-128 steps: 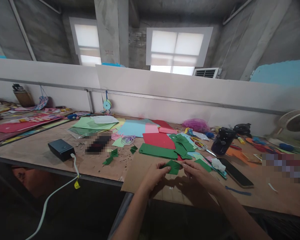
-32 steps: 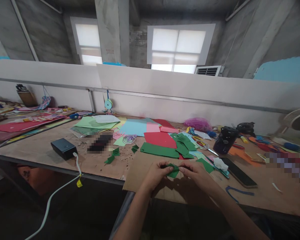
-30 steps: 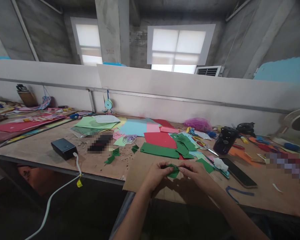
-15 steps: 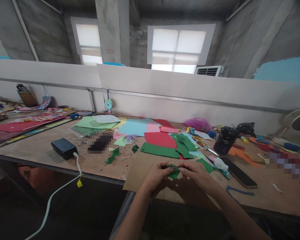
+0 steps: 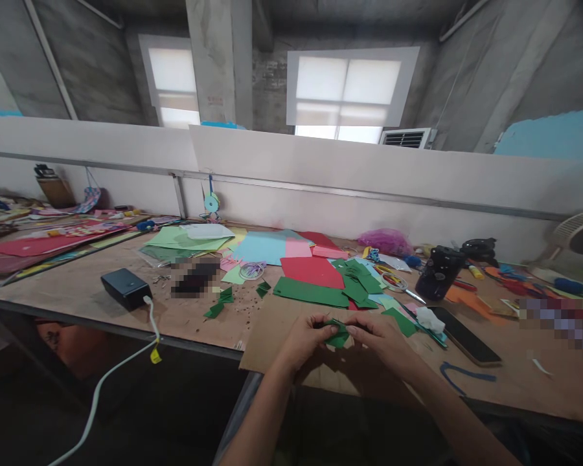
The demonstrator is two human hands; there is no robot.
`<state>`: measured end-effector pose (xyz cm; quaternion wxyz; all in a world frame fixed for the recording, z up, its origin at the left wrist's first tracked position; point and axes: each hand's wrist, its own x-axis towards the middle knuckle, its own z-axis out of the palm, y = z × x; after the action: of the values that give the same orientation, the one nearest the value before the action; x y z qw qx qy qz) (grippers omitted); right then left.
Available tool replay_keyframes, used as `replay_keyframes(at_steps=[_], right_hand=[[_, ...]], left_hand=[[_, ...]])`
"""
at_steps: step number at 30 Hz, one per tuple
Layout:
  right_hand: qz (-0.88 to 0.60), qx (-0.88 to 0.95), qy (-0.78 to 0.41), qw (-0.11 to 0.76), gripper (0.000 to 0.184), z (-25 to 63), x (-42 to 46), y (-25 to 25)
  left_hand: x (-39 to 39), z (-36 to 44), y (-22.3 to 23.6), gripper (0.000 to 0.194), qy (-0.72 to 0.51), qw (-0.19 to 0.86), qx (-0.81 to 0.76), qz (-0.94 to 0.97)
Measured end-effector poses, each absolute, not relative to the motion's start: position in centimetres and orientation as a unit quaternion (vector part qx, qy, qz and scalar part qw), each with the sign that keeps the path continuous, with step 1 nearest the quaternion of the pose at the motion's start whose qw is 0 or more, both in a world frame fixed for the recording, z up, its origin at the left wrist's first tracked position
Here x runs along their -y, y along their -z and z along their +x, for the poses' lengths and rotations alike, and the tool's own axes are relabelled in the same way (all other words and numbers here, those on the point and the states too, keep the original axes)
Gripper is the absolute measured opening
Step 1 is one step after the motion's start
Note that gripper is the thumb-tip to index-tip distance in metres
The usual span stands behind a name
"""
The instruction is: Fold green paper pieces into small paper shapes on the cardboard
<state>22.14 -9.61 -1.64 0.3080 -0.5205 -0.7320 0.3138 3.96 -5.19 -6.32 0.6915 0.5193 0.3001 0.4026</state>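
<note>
Head view, my feed: left hand (image 5: 304, 336) pinches one side of the small green paper (image 5: 339, 339) between thumb and fingers; right hand (image 5: 381, 333) grips the opposite side likewise. Paper is at the near part of the workbench (image 5: 175, 317), above the cardboard sheet (image 5: 267, 330); whether it touches the sheet I cannot tell. Step in hand, as I judge it: shaping a fold between the fingertips. For good handling I would hold one side steady as a reference and let the other thumb guide the layer over, line up the edges before pressing, then run the pressure along the crease from one end to the other. Force should be light until aligned; a hard early pinch could set a crooked crease, and pulling the hands apart could tear or skew the paper. Forearms kept low should help steadiness. Appearance: saturated green, seemingly thin and fairly stiff, darker along the upper part, where layers seem to overlap; a lighter, flatter portion shows below, between the thumbs. Side edges are covered by fingers, so full outline and number of layers unreadable to me.
</note>
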Motion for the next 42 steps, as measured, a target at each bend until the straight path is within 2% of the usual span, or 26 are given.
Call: replay_keyframes(at_steps=[15, 42], right_hand=[[-0.535, 0.730, -0.294, 0.308, 0.028, 21.89, 9.60, 1.89], [-0.525, 0.703, -0.356, 0.322, 0.028, 21.94, 9.54, 2.17]], left_hand=[[5.43, 3.83, 5.93, 0.034, -0.402, 0.685, -0.313, 0.521], [5.35, 4.03, 6.04, 0.033, -0.404, 0.685, -0.300, 0.526]])
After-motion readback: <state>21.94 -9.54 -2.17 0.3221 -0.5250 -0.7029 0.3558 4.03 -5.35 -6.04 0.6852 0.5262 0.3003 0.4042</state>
